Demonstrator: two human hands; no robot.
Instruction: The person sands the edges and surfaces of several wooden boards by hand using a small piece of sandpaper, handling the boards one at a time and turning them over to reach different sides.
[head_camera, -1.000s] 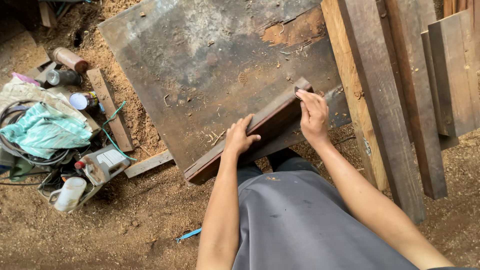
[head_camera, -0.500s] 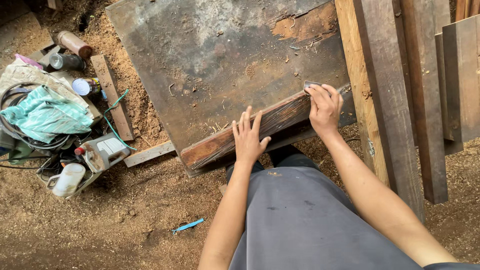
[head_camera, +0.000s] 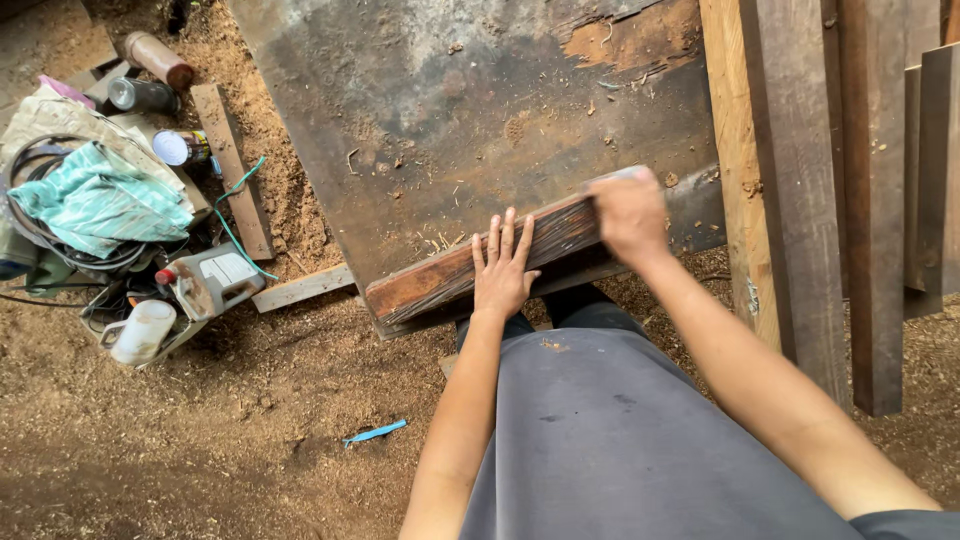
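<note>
Presently my left hand (head_camera: 503, 272) lies flat and spread, palm down, on the near half of the dark wooden plank (head_camera: 470, 268); it presses and clasps nothing. My right hand (head_camera: 627, 212) is curled over the far end of the same plank and appears blurred. Something pale shows under its fingers, but I cannot tell what, nor how firmly that hand is closed. The plank lies slantwise along the near edge of the large dark board (head_camera: 470, 130), its left end overhanging the sawdust floor (head_camera: 250, 440).

Assessment: the work in hand looks like rubbing or dressing the plank's top face. To do it well, I judge that the left palm should bear straight down, close to the working hand but out of its path, so the plank cannot skate along the board's edge. Strokes should follow the grain, at even pressure. The overhanging end is the weak point: weight placed there could tip the piece.

Noted nearby: upright timbers (head_camera: 790, 180) stand just to my right, limiting elbow room. A clutter of cans, a green cloth (head_camera: 100, 200) and a coiled cable (head_camera: 40, 235) lies well apart to the left.
</note>
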